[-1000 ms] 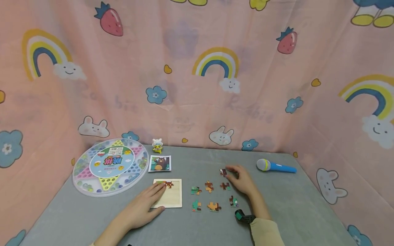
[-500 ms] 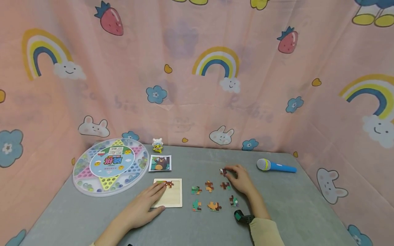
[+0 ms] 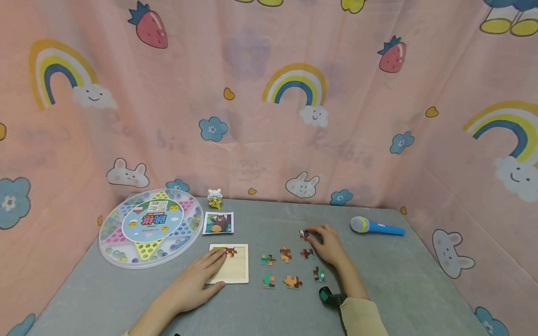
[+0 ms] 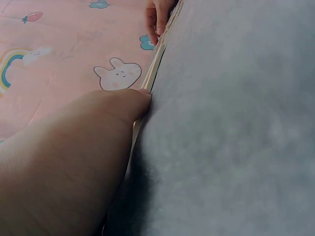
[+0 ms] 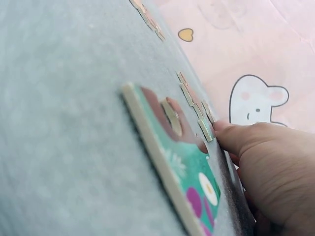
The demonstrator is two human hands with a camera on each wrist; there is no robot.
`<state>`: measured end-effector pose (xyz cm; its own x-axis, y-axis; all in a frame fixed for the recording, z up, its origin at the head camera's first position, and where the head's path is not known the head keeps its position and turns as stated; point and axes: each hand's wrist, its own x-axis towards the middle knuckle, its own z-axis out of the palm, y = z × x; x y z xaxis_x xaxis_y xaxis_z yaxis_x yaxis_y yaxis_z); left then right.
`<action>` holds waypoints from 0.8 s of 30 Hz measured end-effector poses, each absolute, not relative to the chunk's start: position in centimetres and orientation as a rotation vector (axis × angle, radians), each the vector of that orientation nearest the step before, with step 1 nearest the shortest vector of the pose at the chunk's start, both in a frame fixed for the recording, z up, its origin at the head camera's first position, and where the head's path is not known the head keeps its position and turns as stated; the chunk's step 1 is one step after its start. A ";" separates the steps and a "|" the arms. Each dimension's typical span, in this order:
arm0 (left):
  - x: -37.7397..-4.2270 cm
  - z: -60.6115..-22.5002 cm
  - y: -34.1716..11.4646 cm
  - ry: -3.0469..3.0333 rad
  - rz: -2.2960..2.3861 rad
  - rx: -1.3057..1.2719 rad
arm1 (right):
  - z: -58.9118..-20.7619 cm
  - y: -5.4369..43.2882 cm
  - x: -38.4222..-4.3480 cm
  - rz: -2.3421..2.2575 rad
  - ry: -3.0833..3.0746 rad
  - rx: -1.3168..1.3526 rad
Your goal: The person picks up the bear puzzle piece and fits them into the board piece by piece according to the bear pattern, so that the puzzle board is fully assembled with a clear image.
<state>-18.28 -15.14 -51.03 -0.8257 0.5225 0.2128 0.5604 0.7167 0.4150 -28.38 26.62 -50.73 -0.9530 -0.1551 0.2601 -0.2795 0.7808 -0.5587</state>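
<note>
My left hand (image 3: 195,282) lies over the left side of a square wooden puzzle tray (image 3: 237,270), fingers stretched across its upper part and thumb at its near edge. Brown and green pieces (image 3: 230,252) sit along the tray's top, partly covered by the fingertips. With thumb and index finger, my right hand (image 3: 329,245) pinches a white-and-brown puzzle piece (image 3: 304,234) at the table. Nearer me lie several loose jigsaw pieces, among them a brown one (image 3: 307,254) and a flowered green one (image 3: 319,275). In the right wrist view that flowered piece (image 5: 189,164) looms large before the thumb.
A round Chinese checkers board (image 3: 147,256) stands at the left. Behind the tray are a bear picture card (image 3: 218,223) and a small figurine (image 3: 215,199). A blue toy microphone (image 3: 378,227) lies at the right, and a printed pink curtain (image 3: 252,154) encloses the table.
The right wrist has shifted very slightly to the left, its fingers staying at the same piece. My left hand and the tray keep their places.
</note>
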 end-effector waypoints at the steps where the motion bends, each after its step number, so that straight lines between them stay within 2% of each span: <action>1: -18.3 -51.1 -15.1 -2.840 -0.722 -0.893 | -50.8 26.6 -28.4 0.916 -2.774 0.339; 24: -18.4 -51.0 -15.1 -2.875 -0.746 -0.883 | -50.9 26.7 -28.3 0.961 -2.748 0.337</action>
